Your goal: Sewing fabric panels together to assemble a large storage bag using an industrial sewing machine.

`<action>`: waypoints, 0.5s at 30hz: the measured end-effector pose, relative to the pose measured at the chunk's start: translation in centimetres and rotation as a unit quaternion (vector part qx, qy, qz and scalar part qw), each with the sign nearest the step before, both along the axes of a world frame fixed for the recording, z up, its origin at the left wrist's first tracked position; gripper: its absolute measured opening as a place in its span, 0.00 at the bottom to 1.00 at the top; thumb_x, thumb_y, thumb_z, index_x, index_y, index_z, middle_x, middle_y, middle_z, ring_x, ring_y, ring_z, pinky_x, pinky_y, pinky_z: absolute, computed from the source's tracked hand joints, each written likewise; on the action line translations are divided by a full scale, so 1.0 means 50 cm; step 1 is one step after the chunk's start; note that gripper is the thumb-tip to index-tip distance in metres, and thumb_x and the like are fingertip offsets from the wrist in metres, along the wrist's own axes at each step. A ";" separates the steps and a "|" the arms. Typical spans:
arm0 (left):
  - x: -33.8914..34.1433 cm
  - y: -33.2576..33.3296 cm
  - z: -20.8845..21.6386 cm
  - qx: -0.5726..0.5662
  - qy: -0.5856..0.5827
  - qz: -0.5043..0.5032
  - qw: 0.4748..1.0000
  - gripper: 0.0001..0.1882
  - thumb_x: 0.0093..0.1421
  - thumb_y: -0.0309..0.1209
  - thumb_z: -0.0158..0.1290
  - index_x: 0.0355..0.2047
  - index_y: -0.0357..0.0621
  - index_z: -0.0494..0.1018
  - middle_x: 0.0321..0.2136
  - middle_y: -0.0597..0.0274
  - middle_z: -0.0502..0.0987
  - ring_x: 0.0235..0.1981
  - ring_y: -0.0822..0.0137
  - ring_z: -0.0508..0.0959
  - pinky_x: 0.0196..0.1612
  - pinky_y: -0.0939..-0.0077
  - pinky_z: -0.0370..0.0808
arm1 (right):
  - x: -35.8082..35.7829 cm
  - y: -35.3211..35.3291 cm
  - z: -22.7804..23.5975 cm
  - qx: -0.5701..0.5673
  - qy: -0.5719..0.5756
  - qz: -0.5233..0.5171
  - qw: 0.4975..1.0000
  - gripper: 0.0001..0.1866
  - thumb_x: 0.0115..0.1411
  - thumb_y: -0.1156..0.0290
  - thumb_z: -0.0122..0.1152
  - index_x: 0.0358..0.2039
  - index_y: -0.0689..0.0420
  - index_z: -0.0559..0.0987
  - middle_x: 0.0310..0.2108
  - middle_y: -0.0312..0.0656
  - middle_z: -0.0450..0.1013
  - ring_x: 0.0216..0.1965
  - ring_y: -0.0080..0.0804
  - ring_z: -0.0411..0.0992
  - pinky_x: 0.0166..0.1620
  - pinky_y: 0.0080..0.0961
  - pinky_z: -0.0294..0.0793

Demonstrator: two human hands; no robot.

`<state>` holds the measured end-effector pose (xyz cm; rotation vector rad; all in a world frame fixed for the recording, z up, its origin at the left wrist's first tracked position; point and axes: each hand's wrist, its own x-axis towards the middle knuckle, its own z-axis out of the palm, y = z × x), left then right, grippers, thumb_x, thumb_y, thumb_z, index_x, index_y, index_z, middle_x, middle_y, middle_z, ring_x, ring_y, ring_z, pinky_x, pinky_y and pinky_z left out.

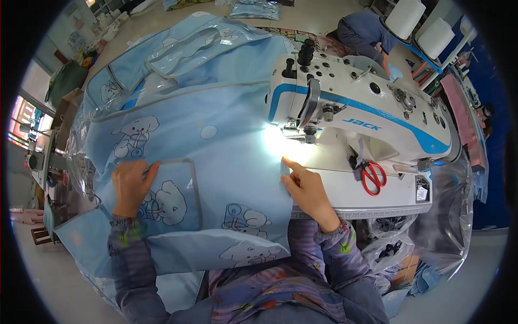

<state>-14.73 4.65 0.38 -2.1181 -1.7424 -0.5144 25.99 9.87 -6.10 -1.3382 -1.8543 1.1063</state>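
A large light-blue sheet with cartoon animal prints and grey piping [210, 135] is spread over the table in front of a white and blue sewing machine [356, 108]. My left hand [131, 186] lies flat on the sheet, fingers over the grey-edged corner of a pocket panel [178, 200]. My right hand [306, 190] presses the sheet's right edge just before the lit needle area [294, 137], index finger pointing toward the needle. Neither hand grips anything.
Red-handled scissors [373, 177] hang on the machine's front. Clear plastic bags [426, 237] bulge at the lower right. Another person [364, 32] bends over at the far top. White thread cones [421, 24] stand at the upper right.
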 end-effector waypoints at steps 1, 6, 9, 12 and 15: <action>-0.001 0.010 0.003 -0.001 0.009 -0.003 1.000 0.20 0.57 0.33 0.65 0.17 0.42 0.66 0.16 0.57 0.70 0.20 0.51 0.71 0.26 0.56 0.64 | 0.000 -0.004 0.001 0.001 -0.009 0.001 1.000 0.27 0.65 0.73 0.61 0.64 0.63 0.72 0.19 0.37 0.65 0.21 0.19 0.61 0.27 0.23 0.64; -0.013 0.067 0.024 0.003 0.018 -0.019 1.000 0.20 0.58 0.36 0.65 0.17 0.43 0.66 0.15 0.56 0.70 0.19 0.49 0.70 0.26 0.56 0.64 | 0.004 -0.032 0.005 -0.022 -0.013 -0.004 1.000 0.27 0.64 0.74 0.61 0.64 0.62 0.71 0.19 0.39 0.62 0.21 0.21 0.59 0.27 0.24 0.64; -0.014 0.099 0.043 -0.006 0.024 -0.020 0.999 0.19 0.58 0.36 0.64 0.18 0.42 0.68 0.15 0.54 0.70 0.20 0.49 0.71 0.26 0.56 0.64 | 0.005 -0.053 0.006 -0.028 -0.004 -0.003 1.000 0.28 0.64 0.75 0.62 0.65 0.61 0.71 0.19 0.40 0.61 0.21 0.22 0.58 0.27 0.25 0.64; -0.010 0.135 0.069 -0.005 0.044 -0.035 0.998 0.19 0.58 0.37 0.64 0.18 0.42 0.69 0.16 0.54 0.71 0.20 0.49 0.72 0.26 0.56 0.65 | 0.007 -0.078 0.007 -0.026 -0.033 -0.003 0.999 0.31 0.63 0.75 0.63 0.66 0.60 0.69 0.20 0.42 0.62 0.22 0.22 0.59 0.28 0.24 0.65; -0.008 0.177 0.096 0.008 0.078 -0.060 0.995 0.19 0.59 0.38 0.63 0.19 0.42 0.69 0.16 0.55 0.72 0.20 0.50 0.73 0.26 0.56 0.67 | 0.015 -0.108 0.010 -0.106 0.002 0.020 0.994 0.36 0.60 0.73 0.68 0.69 0.59 0.66 0.36 0.49 0.78 0.34 0.25 0.75 0.42 0.23 0.75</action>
